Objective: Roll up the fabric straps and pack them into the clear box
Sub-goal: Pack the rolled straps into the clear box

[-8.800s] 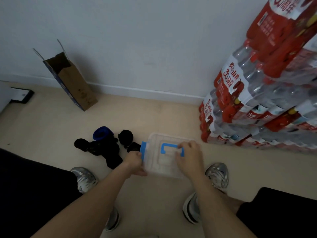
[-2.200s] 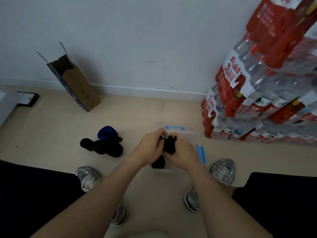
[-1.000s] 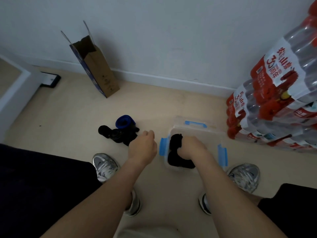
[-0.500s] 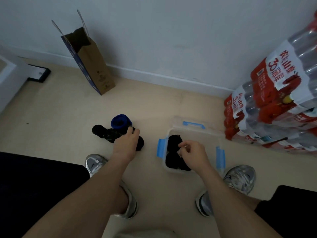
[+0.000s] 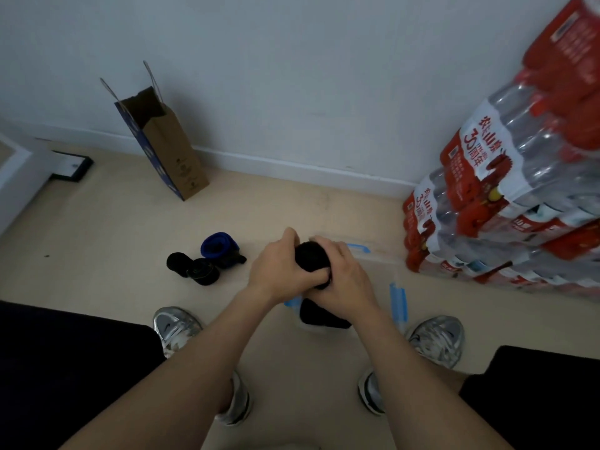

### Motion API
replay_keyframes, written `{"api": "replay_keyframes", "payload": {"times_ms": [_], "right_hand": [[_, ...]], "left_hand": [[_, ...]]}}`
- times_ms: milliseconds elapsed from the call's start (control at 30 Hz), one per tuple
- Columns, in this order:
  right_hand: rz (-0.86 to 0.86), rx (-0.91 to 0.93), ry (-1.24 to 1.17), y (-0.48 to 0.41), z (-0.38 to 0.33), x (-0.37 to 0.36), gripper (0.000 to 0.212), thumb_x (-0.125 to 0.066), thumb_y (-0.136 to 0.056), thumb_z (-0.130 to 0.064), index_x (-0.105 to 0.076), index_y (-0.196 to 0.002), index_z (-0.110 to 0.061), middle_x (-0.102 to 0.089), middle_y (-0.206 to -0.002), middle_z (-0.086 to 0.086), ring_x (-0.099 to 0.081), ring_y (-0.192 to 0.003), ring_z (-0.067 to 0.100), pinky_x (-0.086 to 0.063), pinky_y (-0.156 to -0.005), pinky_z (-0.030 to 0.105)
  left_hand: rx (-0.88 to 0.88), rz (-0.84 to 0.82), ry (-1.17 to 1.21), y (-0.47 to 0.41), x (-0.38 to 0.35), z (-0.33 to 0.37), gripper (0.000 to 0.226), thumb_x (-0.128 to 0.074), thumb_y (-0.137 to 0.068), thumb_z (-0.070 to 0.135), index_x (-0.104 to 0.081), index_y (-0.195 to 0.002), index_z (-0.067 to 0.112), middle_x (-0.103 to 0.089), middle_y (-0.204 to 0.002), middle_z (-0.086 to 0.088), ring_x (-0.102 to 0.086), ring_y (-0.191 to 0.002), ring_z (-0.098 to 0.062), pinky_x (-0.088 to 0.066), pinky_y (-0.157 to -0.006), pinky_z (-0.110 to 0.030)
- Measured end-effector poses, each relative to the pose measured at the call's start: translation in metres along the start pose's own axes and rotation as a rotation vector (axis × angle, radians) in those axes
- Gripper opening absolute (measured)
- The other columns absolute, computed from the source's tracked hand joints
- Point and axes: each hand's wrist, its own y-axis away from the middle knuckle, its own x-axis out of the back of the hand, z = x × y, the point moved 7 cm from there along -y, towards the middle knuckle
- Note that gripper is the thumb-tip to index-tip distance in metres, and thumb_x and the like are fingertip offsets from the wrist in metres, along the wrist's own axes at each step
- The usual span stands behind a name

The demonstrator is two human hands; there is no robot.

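Observation:
A black rolled strap (image 5: 312, 258) is held between my left hand (image 5: 279, 271) and my right hand (image 5: 347, 280), just above the clear box (image 5: 397, 298) with blue clips. Black rolls (image 5: 321, 315) lie inside the box at its near end. The box lid (image 5: 360, 249) with a blue handle lies behind it. On the floor to the left sit a blue roll (image 5: 217, 245) and black rolls (image 5: 191, 268).
Stacked packs of water bottles (image 5: 506, 196) stand at the right against the wall. An open paper bag (image 5: 162, 141) leans at the back left. My two shoes (image 5: 177, 326) flank the box on the beige floor.
My left hand picked a black roll from the floor pile and brought it over the box. My right hand rose from the box to grip the roll too.

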Motion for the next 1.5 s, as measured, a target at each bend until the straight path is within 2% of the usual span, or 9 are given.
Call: {"api": "replay_keyframes", "payload": {"times_ms": [133, 267, 433, 600, 767, 1067, 1267, 1367, 1500], "right_hand": [[-0.072, -0.157, 0.034, 0.008, 0.035, 0.026, 0.069, -0.079, -0.062, -0.06, -0.051, -0.123, -0.046, -0.07, -0.103, -0.012, -0.071, -0.091, 0.02, -0.06, -0.073, 0.04], [-0.135, -0.352, 0.037, 0.037, 0.099, 0.066, 0.058, -0.091, -0.056, -0.059, -0.066, -0.104, -0.037, -0.073, -0.095, -0.011, -0.071, -0.084, 0.012, -0.057, -0.068, 0.029], [-0.272, -0.391, 0.184, 0.045, 0.104, 0.055, 0.065, -0.089, -0.062, -0.045, -0.071, -0.122, -0.029, -0.074, -0.114, -0.001, -0.071, -0.106, 0.024, -0.061, -0.088, 0.039], [-0.407, -0.399, 0.371, 0.051, 0.113, 0.032, 0.062, -0.082, -0.082, -0.029, -0.06, -0.139, -0.03, -0.067, -0.132, 0.009, -0.067, -0.12, 0.035, -0.059, -0.096, 0.043], [-0.585, -0.461, 0.359, 0.042, 0.115, 0.011, 0.028, -0.07, -0.092, -0.024, -0.061, -0.115, -0.01, -0.063, -0.108, 0.01, -0.067, -0.104, 0.032, -0.054, -0.076, 0.035], [-0.505, -0.477, 0.508, 0.037, 0.117, -0.003, 0.037, -0.061, -0.103, -0.003, -0.054, -0.139, -0.001, -0.04, -0.149, 0.02, -0.054, -0.132, 0.039, -0.047, -0.108, 0.04], [-0.276, -0.479, 0.522, 0.019, 0.086, 0.018, 0.026, -0.066, -0.096, -0.019, -0.067, -0.12, -0.011, -0.068, -0.124, 0.013, -0.07, -0.109, 0.034, -0.054, -0.077, 0.035], [-0.156, -0.335, 0.349, 0.002, 0.049, 0.0, 0.031, -0.055, -0.1, -0.022, -0.07, -0.126, -0.016, -0.074, -0.118, 0.013, -0.071, -0.108, 0.036, -0.06, -0.087, 0.043], [-0.172, -0.183, 0.248, -0.006, 0.009, -0.037, 0.028, -0.052, -0.102, -0.029, -0.071, -0.122, -0.023, -0.076, -0.115, 0.009, -0.069, -0.106, 0.036, -0.054, -0.08, 0.039]], "left_hand": [[-0.115, -0.245, 0.082, 0.007, -0.03, 0.003, 0.057, -0.083, -0.074, 0.071, -0.058, -0.106, 0.03, -0.071, -0.087, 0.01, -0.066, -0.076, -0.004, -0.053, -0.067, -0.03], [-0.368, -0.454, -0.346, 0.03, -0.078, 0.023, 0.054, -0.078, -0.085, 0.06, -0.061, -0.124, 0.026, -0.066, -0.119, 0.001, -0.064, -0.111, -0.025, -0.051, -0.089, -0.037], [-0.398, -0.615, -0.647, 0.057, -0.115, 0.002, 0.065, -0.048, -0.111, 0.046, -0.018, -0.168, 0.038, -0.013, -0.178, 0.007, -0.028, -0.154, -0.035, -0.013, -0.124, -0.072], [-0.426, -0.684, -0.804, 0.066, -0.132, -0.008, 0.062, -0.032, -0.116, 0.043, -0.003, -0.171, 0.038, -0.003, -0.18, 0.01, -0.012, -0.161, -0.04, -0.007, -0.124, -0.076], [-0.437, -0.683, -0.841, 0.063, -0.135, -0.006, 0.062, -0.035, -0.116, 0.043, -0.006, -0.171, 0.038, -0.008, -0.179, 0.009, -0.015, -0.159, -0.04, -0.016, -0.123, -0.072], [-0.441, -0.709, -0.87, 0.061, -0.134, -0.006, 0.065, -0.037, -0.115, 0.047, -0.008, -0.171, 0.035, -0.012, -0.178, 0.006, -0.016, -0.159, -0.041, -0.008, -0.124, -0.076], [-0.555, -0.215, -0.554, 0.052, -0.083, 0.011, 0.035, -0.045, -0.106, 0.046, -0.057, -0.126, 0.019, -0.054, -0.125, -0.006, -0.053, -0.117, -0.034, -0.042, -0.103, -0.049], [-0.304, 0.105, -0.401, 0.029, -0.035, -0.013, 0.013, -0.059, -0.098, 0.026, -0.059, -0.101, 0.013, -0.056, -0.102, -0.01, -0.055, -0.095, -0.035, -0.046, -0.081, -0.048], [0.224, 0.213, -0.406, 0.016, 0.015, -0.088, 0.039, -0.068, -0.086, 0.015, -0.054, -0.12, 0.005, -0.052, -0.122, -0.018, -0.051, -0.108, -0.04, -0.049, -0.084, -0.051]]}}
